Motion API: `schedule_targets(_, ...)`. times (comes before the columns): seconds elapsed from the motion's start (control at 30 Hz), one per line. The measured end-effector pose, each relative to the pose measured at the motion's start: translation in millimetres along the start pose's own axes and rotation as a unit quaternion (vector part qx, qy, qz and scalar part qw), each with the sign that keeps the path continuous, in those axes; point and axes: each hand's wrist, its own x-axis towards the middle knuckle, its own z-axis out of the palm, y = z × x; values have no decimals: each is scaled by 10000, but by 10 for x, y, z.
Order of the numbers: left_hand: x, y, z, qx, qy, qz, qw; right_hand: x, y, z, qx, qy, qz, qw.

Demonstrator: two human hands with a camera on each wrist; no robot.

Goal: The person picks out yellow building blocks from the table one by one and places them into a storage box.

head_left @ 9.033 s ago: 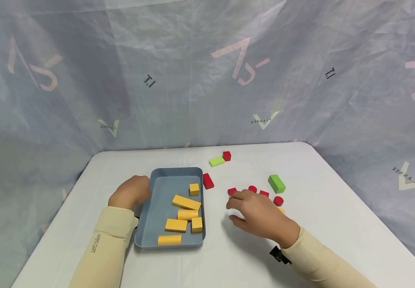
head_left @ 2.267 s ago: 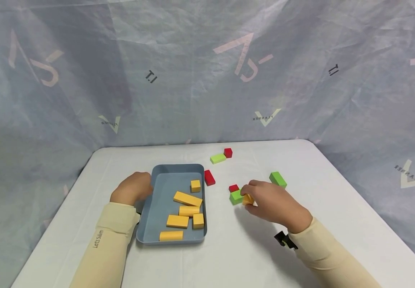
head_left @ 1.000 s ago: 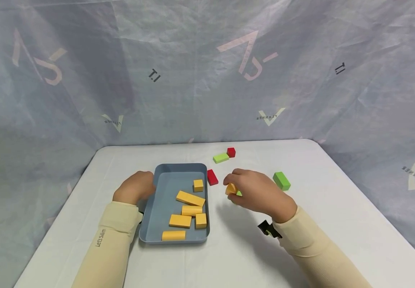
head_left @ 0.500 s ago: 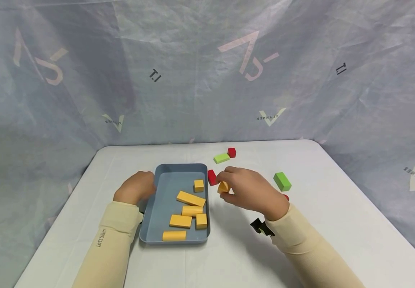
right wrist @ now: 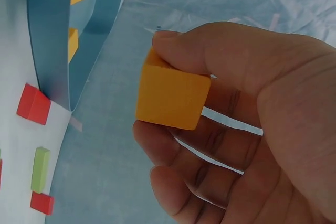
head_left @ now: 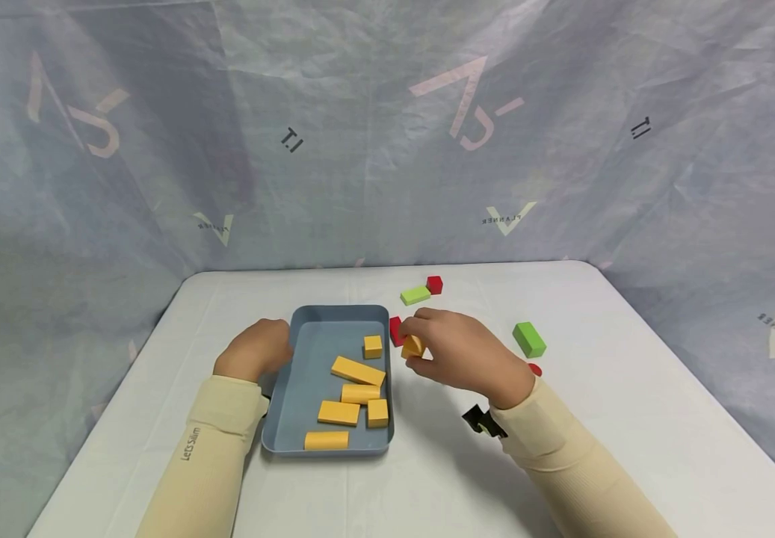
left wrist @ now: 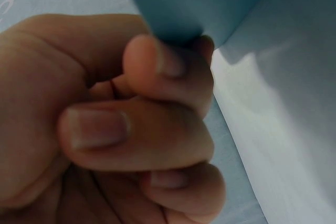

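A blue-grey tray [head_left: 306,441] lies on the white table, with several yellow blocks [head_left: 358,371] inside, both square and long. My left hand [head_left: 255,351] grips its left wall; the left wrist view shows curled fingers [left wrist: 142,135] at the tray's blue wall [left wrist: 205,3]. My right hand [head_left: 468,351] pinches a yellow block [head_left: 413,347] between thumb and fingers, just outside the tray's right wall and above the table. In the right wrist view one squarish face of that yellow block [right wrist: 172,97] shows; its far side is hidden.
A red block [head_left: 396,332] lies against the tray's right side, partly covered by my right hand. Farther back are a light green block [head_left: 415,295] and a red cube [head_left: 434,285]. A green block [head_left: 529,339] and a red round piece [head_left: 535,370] lie to the right.
My right hand has picked up the yellow block from among the pieces at right and carried it left towards the tray, slowing lately. My left hand keeps its hold on the tray.
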Motion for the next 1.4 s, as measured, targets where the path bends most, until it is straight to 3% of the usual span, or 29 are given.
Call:
schedule_targets(0.27,23,-4,24,-9,-95,-131,9999,91,-55,-2,92,42,-193,9998)
schedule_targets(1.0,27,2,21,115,-75,-100,9999,272,-269,-45,211,6,-313,9993)
schedule_targets(1.4,42,2,4,201,-144,-101,9996,299,-284,79,193,-199,-501,9984)
